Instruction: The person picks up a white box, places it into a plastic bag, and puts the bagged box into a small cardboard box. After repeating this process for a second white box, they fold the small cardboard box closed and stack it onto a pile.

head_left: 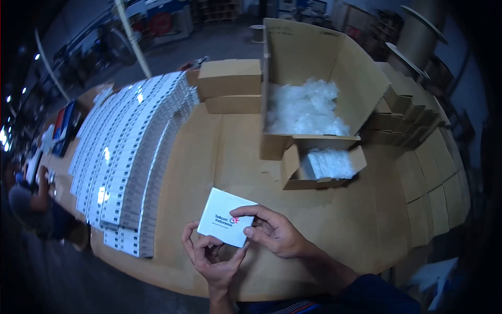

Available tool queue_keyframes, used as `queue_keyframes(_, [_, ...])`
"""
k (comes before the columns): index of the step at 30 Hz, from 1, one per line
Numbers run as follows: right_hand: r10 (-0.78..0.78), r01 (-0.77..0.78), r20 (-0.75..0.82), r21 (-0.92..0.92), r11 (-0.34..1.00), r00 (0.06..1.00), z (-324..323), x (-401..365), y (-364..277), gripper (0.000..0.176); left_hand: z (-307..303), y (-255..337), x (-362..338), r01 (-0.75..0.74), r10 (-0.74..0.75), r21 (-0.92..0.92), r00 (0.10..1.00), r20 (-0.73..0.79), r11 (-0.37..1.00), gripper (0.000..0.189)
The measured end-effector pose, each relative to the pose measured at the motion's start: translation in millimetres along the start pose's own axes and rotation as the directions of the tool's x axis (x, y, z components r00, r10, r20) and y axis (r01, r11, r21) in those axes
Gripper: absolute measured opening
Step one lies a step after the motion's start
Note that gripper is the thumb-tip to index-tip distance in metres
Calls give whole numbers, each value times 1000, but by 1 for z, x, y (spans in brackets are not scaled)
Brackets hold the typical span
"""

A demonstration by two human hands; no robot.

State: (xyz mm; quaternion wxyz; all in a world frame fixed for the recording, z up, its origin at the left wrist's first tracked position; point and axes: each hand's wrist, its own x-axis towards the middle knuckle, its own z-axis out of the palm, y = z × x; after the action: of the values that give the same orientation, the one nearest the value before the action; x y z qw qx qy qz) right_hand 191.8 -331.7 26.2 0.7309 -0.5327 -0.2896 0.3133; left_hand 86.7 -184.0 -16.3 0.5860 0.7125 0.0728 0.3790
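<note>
A: Nearest the camera, how are the fingers set?

B: Both sets are closed on one item. The white Telkom Indonesia box (218, 210) is held above the tabletop (196, 152), tilted. Its left and lower edges are supported by the left hand (217, 269), with fingers curled behind; its right edge is pinched between thumb and forefinger of the right hand (280, 235).

A: Handling estimate?

B: Judged light and fairly stiff, thin card; smooth face, slightly slippery. Crushing at the corners is considered the main risk. Opposite edges are judged the best hold, with light pressure and the broad face left unpressed.

A: Beyond the hands?

B: A small open carton (308, 184) is seen, with bubble-wrapped items (334, 165) inside. To the left, white boxes (123, 152) are stacked in long rows. Behind the small carton, a large carton (353, 63) is partly filled with clear plastic wrap (303, 107). Farther off at left, a person (36, 212) is noted.

A: What could not be read?

B: The box's underside and contents are hidden; whether anything is inside cannot be told. Part of the red logo is covered by the right forefinger, and the small print is too fine. Several left fingertips are concealed. The wrapped items are blurred by film, and the person is lost in shadow.
</note>
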Motion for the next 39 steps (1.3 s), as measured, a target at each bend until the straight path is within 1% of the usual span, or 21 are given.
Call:
queue_keyframes(2, [-48,56,-111,70,996,993,-30,-5,-9,32,27,5,18,-49,46,17,985,165,999,61])
queue_keyframes(3, [-138,142,-209,4,990,968,-45,-7,-12,24,38,7,30,-72,70,1,965,254,997,59])
queue_keyframes(4, [-122,123,-276,-17,992,953,-64,-13,-15,21,49,7,42,-86,84,-9,937,339,996,58])
queue_keyframes(5, [-169,149,-309,-85,985,936,-83,-18,-26,20,65,9,57,-94,131,-129,942,309,987,51])
queue_keyframes(8, [-323,199,-398,-322,926,859,-136,-32,-69,18,97,27,121,-282,164,175,854,493,943,34])
queue_keyframes(10, [-280,190,-463,-232,954,841,-168,-31,-100,18,139,44,169,-560,293,297,732,615,773,18])
queue_keyframes(12, [-315,171,-471,-323,931,824,-190,-21,-127,18,176,40,208,-581,145,382,663,735,719,17])
queue_keyframes(13, [-368,183,-456,-401,898,810,-200,-14,-132,19,198,32,225,-614,34,476,634,773,629,20])
queue_keyframes(14, [-441,223,-397,-486,845,805,-207,-6,-138,20,219,21,238,-647,-81,554,609,789,524,24])
queue_keyframes(16, [-476,203,-373,-577,791,796,-219,10,-142,21,256,4,250,-622,-252,671,630,735,403,28])
queue_keyframes(18, [-515,223,-347,-616,755,784,-224,24,-141,20,275,-50,259,-711,-353,638,540,764,295,26])
queue_keyframes(19, [-538,238,-330,-637,733,775,-227,29,-139,19,281,-58,260,-756,-404,607,489,773,245,26])
queue_keyframes(23, [-554,194,-329,-703,684,765,-248,42,-123,18,268,-43,263,-595,-292,696,637,713,403,19])
queue_keyframes(26, [-529,114,-334,-755,646,780,-256,47,-120,19,260,-5,257,-512,-21,630,766,642,583,20])
queue_keyframes(28, [-536,64,-314,-818,572,783,-262,55,-118,19,259,7,258,-507,92,514,768,634,692,18])
queue_keyframes(29, [-498,20,-313,-832,555,808,-263,60,-122,31,260,11,258,-505,148,443,766,626,741,17])
queue_keyframes(32, [-659,26,-201,-948,318,725,-274,81,-117,52,262,21,258,-386,165,249,774,612,889,12])
queue_keyframes(33, [-606,76,-188,-921,383,773,-277,83,-124,71,262,23,256,-364,150,226,763,629,904,10])
queue_keyframes(36, [-422,224,-13,-832,507,907,-290,88,-143,70,262,16,258,-277,149,102,751,644,956,11])
queue_keyframes(37, [-359,212,26,-845,490,933,-286,82,-150,55,260,19,256,-274,144,118,769,624,954,13])
queue_keyframes(39, [-358,233,-34,-703,673,933,-272,73,-152,43,256,32,249,-273,188,83,824,534,959,15])
